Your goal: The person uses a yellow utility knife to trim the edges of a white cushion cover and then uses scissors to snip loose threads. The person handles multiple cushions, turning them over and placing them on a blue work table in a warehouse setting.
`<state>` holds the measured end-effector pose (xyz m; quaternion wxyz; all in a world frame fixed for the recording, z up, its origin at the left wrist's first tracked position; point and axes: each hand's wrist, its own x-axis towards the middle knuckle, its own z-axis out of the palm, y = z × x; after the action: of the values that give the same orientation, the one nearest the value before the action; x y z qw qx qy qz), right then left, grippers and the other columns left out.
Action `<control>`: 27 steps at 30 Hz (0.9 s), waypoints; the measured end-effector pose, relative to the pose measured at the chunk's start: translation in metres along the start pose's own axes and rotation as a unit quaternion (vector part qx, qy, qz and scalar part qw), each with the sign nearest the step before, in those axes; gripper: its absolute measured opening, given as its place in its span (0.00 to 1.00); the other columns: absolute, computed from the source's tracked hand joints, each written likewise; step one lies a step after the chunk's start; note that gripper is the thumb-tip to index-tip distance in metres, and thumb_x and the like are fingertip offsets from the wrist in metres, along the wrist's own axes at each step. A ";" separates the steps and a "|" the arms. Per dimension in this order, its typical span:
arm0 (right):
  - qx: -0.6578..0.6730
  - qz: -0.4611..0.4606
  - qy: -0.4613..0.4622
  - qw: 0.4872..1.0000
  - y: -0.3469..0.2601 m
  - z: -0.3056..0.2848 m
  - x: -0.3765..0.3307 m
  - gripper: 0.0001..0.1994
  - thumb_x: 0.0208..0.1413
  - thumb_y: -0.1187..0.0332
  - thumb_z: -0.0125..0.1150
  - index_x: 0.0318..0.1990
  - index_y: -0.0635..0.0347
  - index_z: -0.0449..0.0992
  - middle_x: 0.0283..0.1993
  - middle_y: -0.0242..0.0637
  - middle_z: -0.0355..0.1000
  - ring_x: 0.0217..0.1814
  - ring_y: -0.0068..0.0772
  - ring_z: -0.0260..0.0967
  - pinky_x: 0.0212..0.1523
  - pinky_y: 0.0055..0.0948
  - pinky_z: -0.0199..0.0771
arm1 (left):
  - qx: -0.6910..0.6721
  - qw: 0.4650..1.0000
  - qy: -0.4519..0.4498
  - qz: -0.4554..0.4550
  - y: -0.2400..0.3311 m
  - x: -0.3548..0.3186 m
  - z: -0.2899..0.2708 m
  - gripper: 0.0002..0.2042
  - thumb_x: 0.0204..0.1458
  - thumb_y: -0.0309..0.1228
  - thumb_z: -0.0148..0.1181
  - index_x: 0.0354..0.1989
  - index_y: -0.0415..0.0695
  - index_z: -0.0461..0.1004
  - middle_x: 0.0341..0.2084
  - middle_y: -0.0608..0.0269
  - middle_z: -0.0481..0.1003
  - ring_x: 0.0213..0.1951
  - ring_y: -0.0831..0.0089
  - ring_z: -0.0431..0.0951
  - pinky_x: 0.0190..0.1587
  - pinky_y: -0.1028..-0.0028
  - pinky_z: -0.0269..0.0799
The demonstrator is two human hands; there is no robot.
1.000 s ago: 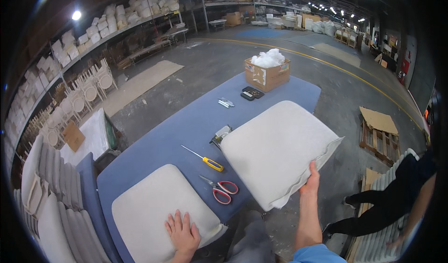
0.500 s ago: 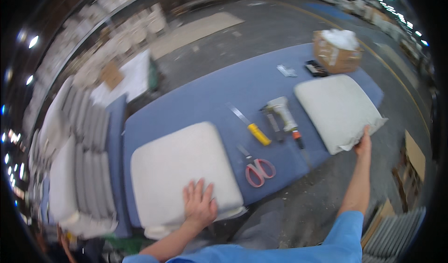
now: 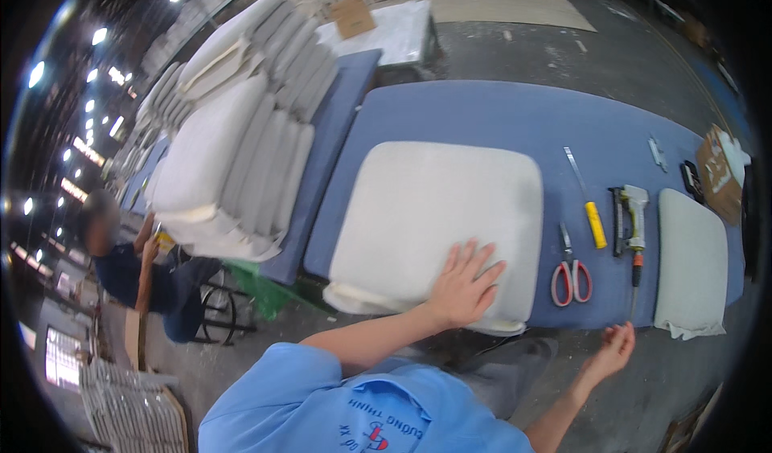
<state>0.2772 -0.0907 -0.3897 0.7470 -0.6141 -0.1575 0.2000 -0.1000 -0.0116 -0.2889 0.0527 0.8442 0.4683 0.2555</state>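
My left hand [image 3: 466, 288] lies flat, fingers spread, on a white seat cushion [image 3: 442, 212] whose loose fabric edge hangs at the front of the blue table. Off the table's front edge is my right hand [image 3: 609, 356], its fingers loosely bent and nothing visible in them. It is close to the hose end of a staple gun [image 3: 635, 220]. Between the cushions lie red-handled scissors [image 3: 571, 280] and a yellow-handled blade tool [image 3: 593, 224]. To the right sits a second white cushion [image 3: 691, 260], apart from my hand.
Tall stacks of cushions [image 3: 217, 155] stand on the left. A cardboard box [image 3: 720, 176] with white stuff sits at the table's far right. Beyond the blue table [image 3: 482, 111] is a white-topped table [image 3: 402, 31]. At left, a seated person [image 3: 153, 280] is near a stool.
The view has swung left. My right hand has let go of the right cushion's edge and moved away from it. My left hand still rests on the near cushion.
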 end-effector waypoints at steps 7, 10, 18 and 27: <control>-0.138 -0.010 -0.346 0.928 -0.017 0.091 -0.145 0.15 0.69 0.72 0.59 0.60 0.68 0.75 0.48 0.33 0.77 0.47 0.23 0.73 0.53 0.24 0.72 | -0.265 0.952 0.068 -0.136 -0.043 -0.068 -0.051 0.15 0.61 0.24 0.58 0.57 0.42 0.77 0.56 0.51 0.75 0.56 0.58 0.76 0.60 0.63 0.70; -0.181 -0.008 -0.382 0.906 -0.023 0.093 -0.146 0.17 0.70 0.69 0.58 0.62 0.66 0.74 0.48 0.31 0.77 0.44 0.17 0.71 0.43 0.20 0.69 | -0.181 0.930 0.205 -0.245 -0.077 -0.136 -0.087 0.11 0.60 0.23 0.57 0.49 0.40 0.79 0.46 0.53 0.78 0.45 0.56 0.79 0.47 0.63 0.75; -0.171 0.092 -0.371 0.908 -0.019 0.093 -0.147 0.19 0.71 0.63 0.59 0.64 0.61 0.72 0.44 0.26 0.77 0.37 0.13 0.68 0.34 0.18 0.67 | -0.195 0.841 0.211 -0.459 -0.158 -0.229 -0.097 0.14 0.57 0.26 0.66 0.50 0.37 0.78 0.41 0.60 0.77 0.41 0.72 0.78 0.46 0.73 0.75; -0.187 0.129 -0.361 0.904 -0.033 0.100 -0.152 0.20 0.69 0.63 0.61 0.64 0.62 0.72 0.42 0.27 0.76 0.35 0.15 0.71 0.29 0.21 0.69 | -0.437 0.746 0.173 -0.471 -0.182 -0.227 -0.102 0.08 0.64 0.25 0.61 0.47 0.36 0.81 0.36 0.67 0.82 0.38 0.81 0.77 0.44 0.78 0.72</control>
<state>0.1006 -0.0851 -0.3362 0.4783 -0.6429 -0.3701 0.4700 -0.3861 -0.1110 -0.3470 0.4477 0.3420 0.6447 0.5167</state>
